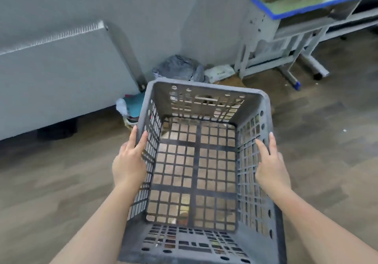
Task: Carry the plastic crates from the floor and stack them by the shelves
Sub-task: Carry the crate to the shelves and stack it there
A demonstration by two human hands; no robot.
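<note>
An empty grey plastic crate [196, 169] with a lattice floor and perforated walls hangs in front of me above the wooden floor. My left hand [131, 159] grips its left rim, thumb inside the wall and fingers down the outside. My right hand [271, 161] holds the right rim the same way, thumb inside. Through the lattice only the floor shows. The shelf unit [302, 6] with a blue-edged board stands at the upper right.
A white radiator [61, 75] lines the wall on the left. Grey bags [180, 68] and a white packet [219, 72] lie in the corner. A small basket of cloths [131, 108] sits just beyond the crate. The shelf's metal legs [286, 67] reach the floor.
</note>
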